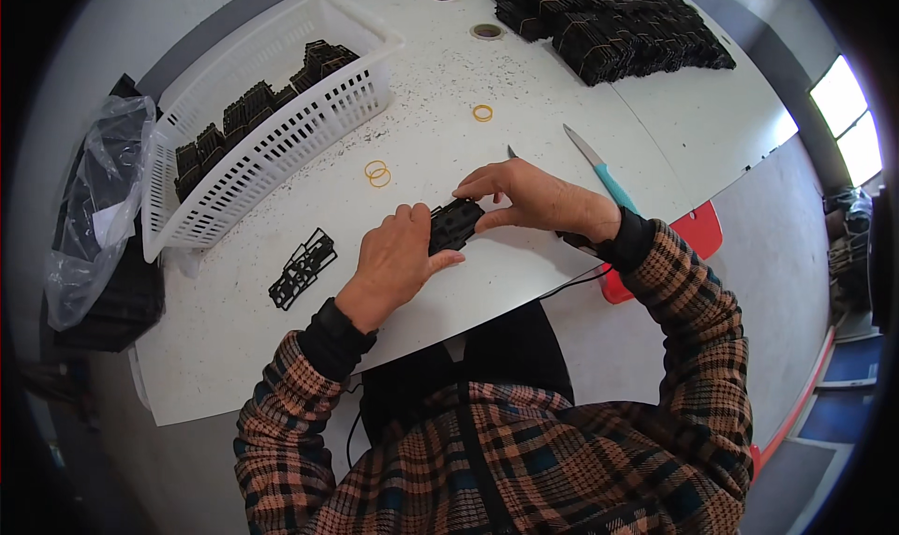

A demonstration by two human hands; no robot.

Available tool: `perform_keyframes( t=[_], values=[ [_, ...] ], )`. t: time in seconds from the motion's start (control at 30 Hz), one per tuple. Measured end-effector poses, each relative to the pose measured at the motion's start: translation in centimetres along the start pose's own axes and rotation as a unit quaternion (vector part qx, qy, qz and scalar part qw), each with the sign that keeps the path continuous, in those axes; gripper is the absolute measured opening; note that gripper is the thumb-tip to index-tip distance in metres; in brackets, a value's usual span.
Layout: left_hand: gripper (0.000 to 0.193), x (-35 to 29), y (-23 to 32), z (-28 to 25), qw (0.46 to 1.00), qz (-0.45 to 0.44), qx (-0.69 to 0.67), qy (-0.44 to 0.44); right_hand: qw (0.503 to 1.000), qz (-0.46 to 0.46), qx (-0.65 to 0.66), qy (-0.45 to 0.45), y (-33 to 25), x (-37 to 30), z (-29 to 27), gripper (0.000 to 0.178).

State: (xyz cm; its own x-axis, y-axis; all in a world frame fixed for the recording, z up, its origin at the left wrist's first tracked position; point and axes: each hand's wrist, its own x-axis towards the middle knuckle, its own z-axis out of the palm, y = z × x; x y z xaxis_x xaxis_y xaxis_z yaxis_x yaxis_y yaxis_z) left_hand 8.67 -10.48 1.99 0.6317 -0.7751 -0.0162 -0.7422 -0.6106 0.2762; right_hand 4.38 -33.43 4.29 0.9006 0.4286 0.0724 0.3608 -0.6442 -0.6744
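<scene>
- I see the left hand and right hand clamped on opposite ends of 1 black openwork bundle, near the front edge of the white table.
- Uneven pressure between the 2 hands could skew it; I cannot tell how many layers it has.
- A loosened grip might let it slip.
- I'd watch the turquoise-handled knife just beyond the right hand: a careless reach could cut.
- Swinging left, I could knock the loose black part.

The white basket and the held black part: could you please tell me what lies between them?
Two yellow rubber bands and dark scraps lie there, in the head view.
</scene>
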Motion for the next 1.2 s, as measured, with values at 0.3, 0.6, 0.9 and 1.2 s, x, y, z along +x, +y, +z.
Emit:
perform_keyframes(
  t=[0.3, 0.6, 0.9, 1.2],
  values=[
    [0.060, 0.0, -0.1, 0.4, 1.000, 0.001, -0.025, 0.009, 0.998, 0.006, 0.059, -0.018, 0.9, 0.7, -0.2, 0.049],
    [0.060, 0.1, -0.4, 0.7, 0.999, 0.007, -0.039, 0.018, 0.997, 0.021, 0.006, -0.077, 0.8, 1.6, -0.7, 0.049],
    [0.061, 0.1, -0.1, 0.5, 1.000, 0.005, -0.017, 0.007, 0.994, 0.042, 0.095, -0.025, 1.4, 0.4, 0.1, 0.050],
    [0.060, 0.0, 0.2, 0.3, 1.000, 0.015, -0.013, 0.005, 0.996, 0.025, 0.090, -0.007, 2.2, 0.3, 0.9, 0.044]
  ],
)
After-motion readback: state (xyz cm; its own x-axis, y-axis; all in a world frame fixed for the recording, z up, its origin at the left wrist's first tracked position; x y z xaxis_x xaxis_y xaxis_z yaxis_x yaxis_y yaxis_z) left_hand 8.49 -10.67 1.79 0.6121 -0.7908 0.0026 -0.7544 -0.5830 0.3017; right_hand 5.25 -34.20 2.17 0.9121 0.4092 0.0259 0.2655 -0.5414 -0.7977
